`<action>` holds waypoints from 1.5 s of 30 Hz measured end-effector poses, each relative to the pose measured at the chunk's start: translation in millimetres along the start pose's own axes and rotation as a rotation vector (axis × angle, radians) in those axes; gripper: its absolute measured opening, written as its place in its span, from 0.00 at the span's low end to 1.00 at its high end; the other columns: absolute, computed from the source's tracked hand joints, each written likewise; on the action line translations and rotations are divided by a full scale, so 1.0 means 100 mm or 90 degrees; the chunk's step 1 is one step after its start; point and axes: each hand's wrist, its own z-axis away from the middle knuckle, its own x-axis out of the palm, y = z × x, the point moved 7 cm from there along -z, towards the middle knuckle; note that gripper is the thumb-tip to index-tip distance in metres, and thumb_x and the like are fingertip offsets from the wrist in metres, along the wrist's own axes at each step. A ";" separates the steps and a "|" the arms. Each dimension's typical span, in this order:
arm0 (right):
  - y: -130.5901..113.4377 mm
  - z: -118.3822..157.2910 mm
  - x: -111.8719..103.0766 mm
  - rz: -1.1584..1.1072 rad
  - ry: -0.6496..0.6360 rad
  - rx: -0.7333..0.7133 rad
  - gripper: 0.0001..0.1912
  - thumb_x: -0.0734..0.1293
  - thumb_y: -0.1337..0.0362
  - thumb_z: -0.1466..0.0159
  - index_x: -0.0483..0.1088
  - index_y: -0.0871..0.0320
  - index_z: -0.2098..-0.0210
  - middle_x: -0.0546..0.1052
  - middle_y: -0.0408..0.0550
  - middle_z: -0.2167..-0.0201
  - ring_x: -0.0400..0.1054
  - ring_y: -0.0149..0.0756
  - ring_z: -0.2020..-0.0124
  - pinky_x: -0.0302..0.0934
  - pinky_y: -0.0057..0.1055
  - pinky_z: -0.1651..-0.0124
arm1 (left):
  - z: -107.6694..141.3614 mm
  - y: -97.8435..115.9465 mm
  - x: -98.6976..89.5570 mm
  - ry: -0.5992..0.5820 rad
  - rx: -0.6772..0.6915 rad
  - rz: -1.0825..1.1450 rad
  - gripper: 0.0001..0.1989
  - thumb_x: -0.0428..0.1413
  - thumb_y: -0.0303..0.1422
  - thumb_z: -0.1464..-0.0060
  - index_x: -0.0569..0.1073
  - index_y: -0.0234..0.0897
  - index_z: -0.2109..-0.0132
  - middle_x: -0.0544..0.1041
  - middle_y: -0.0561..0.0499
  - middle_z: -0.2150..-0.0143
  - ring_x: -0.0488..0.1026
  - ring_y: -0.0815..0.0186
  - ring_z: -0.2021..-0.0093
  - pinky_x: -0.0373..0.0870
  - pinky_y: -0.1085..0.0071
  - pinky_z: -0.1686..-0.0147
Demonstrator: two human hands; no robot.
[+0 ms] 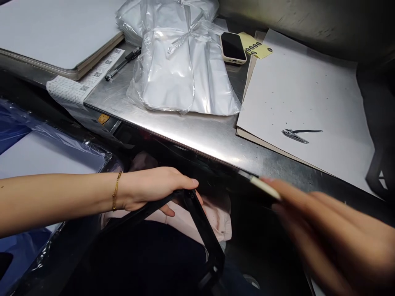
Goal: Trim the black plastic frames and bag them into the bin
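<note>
My left hand (pixel 157 187) grips a thin black plastic frame (pixel 202 224) at its corner, thumb on top and fingers underneath. One bar of the frame runs down to the right, the other down to the left over my dark clothing. My right hand (pixel 327 230), blurred by motion, pinches a small tool with a cream handle (pixel 265 188). Its narrow, pale tip points left toward the table edge, apart from the frame. What kind of tool it is cannot be made out. A nail clipper (pixel 299 135) lies on the white board (pixel 308 90), among small dark shavings.
On the metal table (pixel 210 142) rest a clear-wrapped stack of silvery bags (pixel 185 78), a phone (pixel 233 47), yellow sticker sheet (pixel 262 50), black pen (pixel 123 63), printed labels (pixel 83 82) and stacked boards (pixel 58 33). A plastic-lined bin (pixel 52 152) stands left, below the table edge.
</note>
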 end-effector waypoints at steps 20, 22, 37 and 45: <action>-0.84 -0.16 0.33 -0.205 0.140 -0.211 0.04 0.65 0.72 0.47 0.70 0.66 0.71 0.70 0.52 0.74 0.57 0.37 0.69 0.54 0.37 0.71 | -0.10 -0.07 -0.06 0.012 0.004 0.118 0.12 0.50 0.39 0.53 0.69 0.34 0.74 0.64 0.57 0.76 0.62 0.72 0.73 0.61 0.69 0.69; -0.86 -0.19 0.41 -0.181 0.150 -0.214 0.02 0.64 0.73 0.46 0.70 0.66 0.74 0.70 0.52 0.75 0.57 0.36 0.70 0.52 0.36 0.71 | -0.10 -0.07 -0.05 0.008 0.012 0.122 0.12 0.50 0.39 0.54 0.68 0.34 0.74 0.63 0.57 0.76 0.61 0.72 0.73 0.60 0.69 0.69; -0.77 -0.20 0.46 -0.282 0.155 -0.167 0.05 0.61 0.76 0.46 0.67 0.64 0.72 0.70 0.50 0.72 0.57 0.35 0.68 0.50 0.38 0.66 | -0.07 -0.05 -0.07 0.020 0.019 0.146 0.13 0.49 0.40 0.52 0.70 0.34 0.72 0.66 0.57 0.76 0.64 0.72 0.73 0.62 0.67 0.68; -0.69 -0.12 0.34 -0.312 0.153 -0.145 0.06 0.60 0.78 0.47 0.64 0.64 0.71 0.66 0.51 0.71 0.55 0.36 0.67 0.53 0.40 0.66 | -0.09 -0.05 -0.09 0.016 0.007 0.133 0.14 0.50 0.40 0.53 0.71 0.32 0.70 0.69 0.52 0.72 0.66 0.67 0.66 0.62 0.66 0.65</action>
